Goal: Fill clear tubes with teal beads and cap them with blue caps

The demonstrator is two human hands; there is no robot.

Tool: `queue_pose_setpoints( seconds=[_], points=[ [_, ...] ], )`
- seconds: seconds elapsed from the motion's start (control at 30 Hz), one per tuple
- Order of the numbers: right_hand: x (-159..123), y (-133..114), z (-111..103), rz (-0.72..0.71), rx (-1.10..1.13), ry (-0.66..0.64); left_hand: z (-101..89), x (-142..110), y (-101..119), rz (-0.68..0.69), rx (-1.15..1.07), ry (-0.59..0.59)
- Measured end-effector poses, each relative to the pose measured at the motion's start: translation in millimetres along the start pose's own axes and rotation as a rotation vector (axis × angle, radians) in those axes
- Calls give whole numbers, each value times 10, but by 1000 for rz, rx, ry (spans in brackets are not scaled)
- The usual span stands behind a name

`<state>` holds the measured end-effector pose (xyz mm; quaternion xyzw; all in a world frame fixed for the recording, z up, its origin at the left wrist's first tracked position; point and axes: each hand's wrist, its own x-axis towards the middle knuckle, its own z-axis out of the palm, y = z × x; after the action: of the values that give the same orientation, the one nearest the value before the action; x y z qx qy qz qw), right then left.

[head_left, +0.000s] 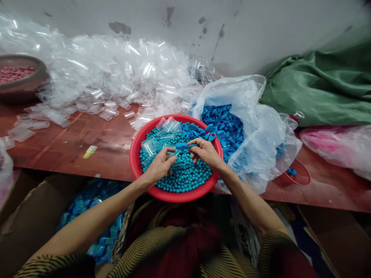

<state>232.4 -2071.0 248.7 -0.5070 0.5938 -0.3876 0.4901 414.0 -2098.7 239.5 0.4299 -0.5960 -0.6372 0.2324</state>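
Note:
A red basin (135, 162) holds many round turquoise beads (188, 175). Several clear plastic tubes (169, 125) and blue plastic caps (203, 133) lie on top of the beads. Over the basin, my right hand (206, 153) pinches a single blue cap (182, 146) between thumb and fingers, its tip pointing left. My left hand (161, 165) is closed just left of that cap, with what looks like a clear tube at its fingertips. Fingers partly hide how the tube and cap meet.
A big heap of clear tubes (116, 73) lies along the wall. Right of the basin stands a plastic bag (249, 127) of blue caps. A brown bowl (40, 83) of pink beads, a small red basket (303, 175) and a green sack (324, 85) flank these. Below sits an open box (34, 204).

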Motion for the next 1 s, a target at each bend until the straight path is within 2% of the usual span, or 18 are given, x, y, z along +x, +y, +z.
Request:
queue_pose_setpoints(
  seconds=[0.2, 0.3, 0.4, 0.5, 0.63, 0.77, 0.9, 1.0],
  points=[
    [-59, 55, -52, -95, -1013, -29, -139, -38, 12, -99, -125, -42],
    [-100, 38, 51, -204, -1258, -101, -162, -25, 14, -164, -135, -105],
    [-51, 99, 148, -314, -1346, -151, -164, 12, -1, -227, -168, -178],
    [24, 190, 151, -337, -1343, -144, -164, 36, -17, -237, -223, -202],
    [78, 227, 47, -260, -1184, -119, -162, 36, -29, -222, -214, -168],
    [93, 183, -33, -187, -873, -35, -151, 34, -28, -210, -195, -129],
    [58, 148, -19, -114, -426, -114, -116, 40, -20, -178, -132, -99],
    [-22, 124, 68, -173, -350, -138, -86, 37, -28, -81, -64, -80]
  ],
)
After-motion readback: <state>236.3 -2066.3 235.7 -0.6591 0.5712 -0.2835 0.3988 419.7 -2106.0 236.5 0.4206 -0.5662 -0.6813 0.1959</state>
